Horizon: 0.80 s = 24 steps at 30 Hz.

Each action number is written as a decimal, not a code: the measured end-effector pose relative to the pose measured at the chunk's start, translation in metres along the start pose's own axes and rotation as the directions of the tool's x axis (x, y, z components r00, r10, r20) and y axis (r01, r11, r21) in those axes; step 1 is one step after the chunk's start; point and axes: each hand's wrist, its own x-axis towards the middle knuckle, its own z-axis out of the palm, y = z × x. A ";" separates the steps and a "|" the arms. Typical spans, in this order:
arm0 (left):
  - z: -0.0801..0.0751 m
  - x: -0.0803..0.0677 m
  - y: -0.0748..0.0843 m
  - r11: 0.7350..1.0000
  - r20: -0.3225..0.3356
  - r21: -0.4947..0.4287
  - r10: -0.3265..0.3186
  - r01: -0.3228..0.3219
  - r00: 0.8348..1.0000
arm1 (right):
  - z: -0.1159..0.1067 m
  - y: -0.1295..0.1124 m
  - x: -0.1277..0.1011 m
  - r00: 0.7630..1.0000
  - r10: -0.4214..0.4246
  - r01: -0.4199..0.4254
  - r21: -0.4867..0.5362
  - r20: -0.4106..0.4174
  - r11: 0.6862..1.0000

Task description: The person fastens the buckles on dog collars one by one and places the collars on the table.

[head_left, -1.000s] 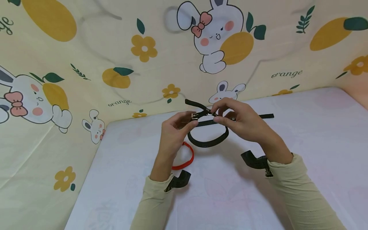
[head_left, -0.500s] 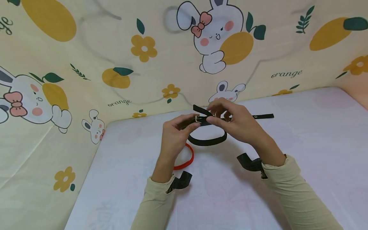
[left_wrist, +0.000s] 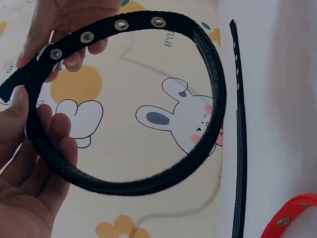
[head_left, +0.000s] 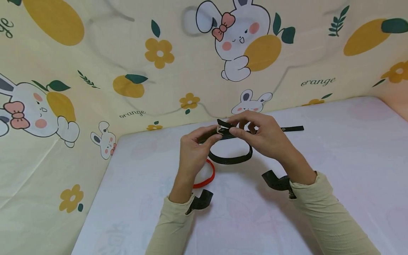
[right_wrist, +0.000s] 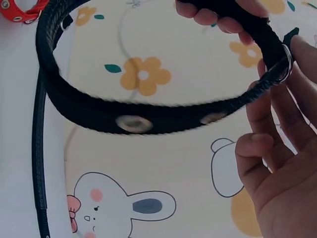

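Note:
A black collar with metal eyelets is bent into a loop and held up above the white table. At the buckle, my left hand pinches the band between thumb and fingers. My right hand grips the strap just right of the buckle, and the free tip of the strap pokes up past its fingers. In the left wrist view, the row of eyelets runs along the top of the loop. The right wrist view has a metal ring beside the right fingers.
Behind the hands a second black strap lies straight on the white table. A red collar lies in a loop by the left wrist. A printed cloth with rabbits and oranges rises behind the table.
The right hand has shifted slightly left toward the buckle, and less of the strap's free end sticks up. Both hands keep hold of the collar.

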 end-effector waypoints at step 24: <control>-0.001 0.000 0.001 0.998 -0.020 -0.046 0.036 -0.037 0.999 | 0.000 -0.001 0.000 0.996 0.090 -0.089 -0.053 0.013 0.995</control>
